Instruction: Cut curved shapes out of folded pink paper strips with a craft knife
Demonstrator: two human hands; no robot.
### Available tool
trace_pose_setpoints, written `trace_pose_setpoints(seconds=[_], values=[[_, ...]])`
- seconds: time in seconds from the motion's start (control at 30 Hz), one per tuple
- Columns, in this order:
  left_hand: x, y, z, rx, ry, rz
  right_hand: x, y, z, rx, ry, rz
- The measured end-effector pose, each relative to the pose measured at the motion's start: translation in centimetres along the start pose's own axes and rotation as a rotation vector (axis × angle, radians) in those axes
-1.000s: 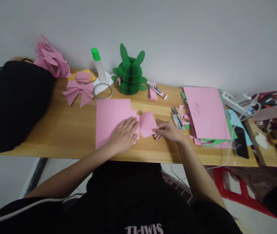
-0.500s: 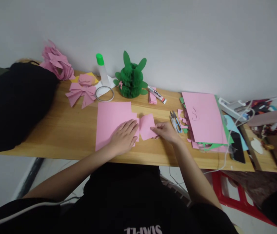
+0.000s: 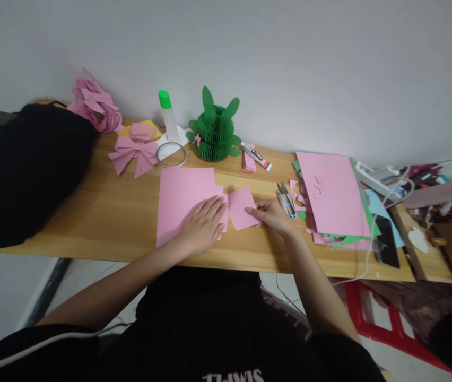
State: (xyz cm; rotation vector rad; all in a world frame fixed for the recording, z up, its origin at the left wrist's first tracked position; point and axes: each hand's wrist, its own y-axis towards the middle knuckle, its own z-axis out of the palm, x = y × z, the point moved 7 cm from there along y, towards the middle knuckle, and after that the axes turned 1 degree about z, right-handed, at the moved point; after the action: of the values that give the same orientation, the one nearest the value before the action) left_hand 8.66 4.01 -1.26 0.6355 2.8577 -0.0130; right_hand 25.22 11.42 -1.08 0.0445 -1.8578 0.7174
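Note:
My left hand (image 3: 204, 223) lies flat with its fingers stretched out over the right side of a large pink sheet of paper (image 3: 182, 193) and the smaller pink pieces beside it. In my right hand (image 3: 271, 216) a small pink piece of paper (image 3: 242, 207) is pinched at its right edge between thumb and fingers. Its left edge meets the pieces by my left fingertips and looks slightly raised; whether it is joined to them I cannot tell. To the right of my right hand lie blue-handled thread snips (image 3: 287, 200).
Behind the sheet stand a green honeycomb paper figure (image 3: 215, 132), a green-capped bottle (image 3: 168, 116), a tape roll (image 3: 171, 154) and a glue tube (image 3: 256, 157). Pink paper bows (image 3: 133, 153) and a black bag (image 3: 31, 175) are at left, a stack of coloured paper (image 3: 333, 196) at right.
The held pink piece and my right hand have barely shifted; its right edge shows slightly flatter. My left hand stays in place. The whole view has moved slightly.

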Motion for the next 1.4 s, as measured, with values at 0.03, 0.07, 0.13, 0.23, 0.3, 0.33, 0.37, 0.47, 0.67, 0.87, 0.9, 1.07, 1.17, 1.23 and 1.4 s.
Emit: trace_pose_setpoints(seconds=[0.03, 0.07, 0.13, 0.23, 0.3, 0.33, 0.37, 0.47, 0.67, 0.87, 0.9, 1.07, 1.17, 1.23, 1.4], values=[[0.0, 0.0, 0.0, 0.001, -0.001, -0.001, 0.2, 0.0, 0.1, -0.005, -0.006, -0.015], [0.0, 0.0, 0.1, 0.002, -0.001, -0.002, 0.3, 0.1, 0.1, -0.013, -0.013, -0.031], [0.1, 0.0, 0.1, 0.003, -0.001, -0.005, 0.3, 0.5, 0.0, -0.037, -0.033, -0.052], [0.1, 0.0, 0.1, 0.005, -0.001, -0.006, -0.2, 1.1, -0.3, -0.07, -0.067, -0.053], [0.1, 0.0, 0.2, 0.008, 0.0, -0.006, -0.5, 1.4, -0.5, -0.075, -0.083, -0.048], [0.1, 0.0, 0.2, 0.009, 0.0, -0.005, -0.6, 1.5, -0.6, -0.074, -0.089, -0.045], [0.1, 0.0, 0.2, 0.011, 0.0, -0.005, -0.6, 1.6, -0.6, -0.071, -0.093, -0.041], [0.1, 0.0, 0.3, 0.01, 0.0, -0.002, -0.5, 1.7, -0.7, -0.062, -0.105, -0.034], [0.0, 0.0, 0.1, 0.005, -0.006, 0.004, -0.1, 2.4, -0.8, -0.063, -0.116, -0.036], [0.0, -0.1, 0.0, -0.014, -0.025, 0.002, 0.2, 2.3, -3.0, -0.164, -0.109, -0.034], [0.1, -0.1, 0.0, -0.018, -0.03, 0.003, 0.3, 2.0, -3.4, -0.184, -0.111, -0.035], [0.2, 0.0, -0.2, -0.039, -0.07, -0.001, 0.7, 0.2, -4.2, -0.222, -0.16, -0.061], [0.4, 0.2, -0.6, -0.049, -0.099, -0.003, 0.4, -0.5, -3.8, -0.238, -0.222, -0.061], [0.6, 0.4, -1.0, -0.06, -0.117, -0.006, 0.1, -0.7, -3.8, -0.302, -0.286, -0.058], [1.5, 0.5, -1.8, -0.124, -0.142, -0.036, 0.8, -1.7, -3.4, -0.565, -0.478, -0.099]])
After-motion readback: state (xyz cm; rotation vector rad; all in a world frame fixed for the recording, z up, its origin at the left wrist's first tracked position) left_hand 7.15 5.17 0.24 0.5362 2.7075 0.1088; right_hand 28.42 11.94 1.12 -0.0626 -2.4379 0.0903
